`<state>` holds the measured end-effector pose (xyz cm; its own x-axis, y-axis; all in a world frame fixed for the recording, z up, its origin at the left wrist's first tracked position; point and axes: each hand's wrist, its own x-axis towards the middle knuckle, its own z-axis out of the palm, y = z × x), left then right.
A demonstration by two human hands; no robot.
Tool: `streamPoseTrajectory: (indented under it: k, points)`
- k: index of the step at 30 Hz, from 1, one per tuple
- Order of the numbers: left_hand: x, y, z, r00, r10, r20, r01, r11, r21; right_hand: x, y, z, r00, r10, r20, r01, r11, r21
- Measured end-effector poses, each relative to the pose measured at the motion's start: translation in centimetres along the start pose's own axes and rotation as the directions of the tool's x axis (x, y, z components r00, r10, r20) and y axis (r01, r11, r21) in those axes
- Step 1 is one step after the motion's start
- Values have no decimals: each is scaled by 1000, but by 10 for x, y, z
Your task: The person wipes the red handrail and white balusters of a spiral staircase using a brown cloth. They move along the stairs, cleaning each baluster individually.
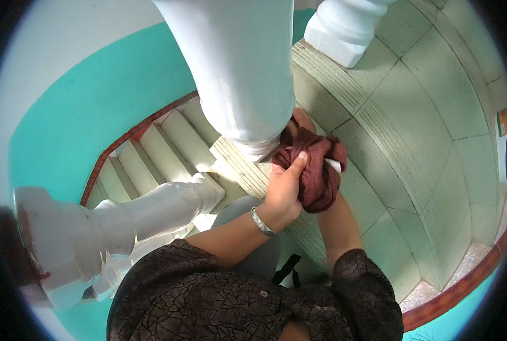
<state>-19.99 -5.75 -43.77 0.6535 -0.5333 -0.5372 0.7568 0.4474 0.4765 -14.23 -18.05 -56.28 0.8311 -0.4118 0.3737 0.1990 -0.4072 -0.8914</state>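
A bunched maroon cloth [319,170] hangs beside the lower part of a thick white baluster [249,85]. My left hand [284,185], with a patterned bangle [263,221] on its wrist, grips the cloth with the thumb pressed on top. My right hand [304,120] is mostly hidden behind the cloth; only some fingers show at its far side, close to the baluster. A white corner of something [333,164] pokes out of the folds. The baluster's narrow foot [257,150] stands on a ribbed stair edge [240,164].
Tiled steps [402,111] curve around on the right. Another white baluster [343,32] rises at the top, and one more [164,200] leans into view at left. Lower stairs [147,149] descend beside a turquoise wall [95,81]. A printed object [504,123] sits at the right edge.
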Motion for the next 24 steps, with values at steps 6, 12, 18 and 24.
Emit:
streamPoseTrajectory:
  k: [6,12,18,24]
  points:
    - [-10,3,-2,992,-122,44,119,991,61,-12,-13,-16,997,33,64,-24,990,-136]
    - [8,14,0,992,91,93,-94,995,35,74,-1,-24,857,276,435,-348,933,93]
    - [8,1,-6,1000,6,2,-6,994,108,14,20,-8,928,349,127,-368,912,179]
    - [-22,-15,-10,989,-150,-18,151,975,161,-48,-23,-3,976,99,-196,-128,982,-142]
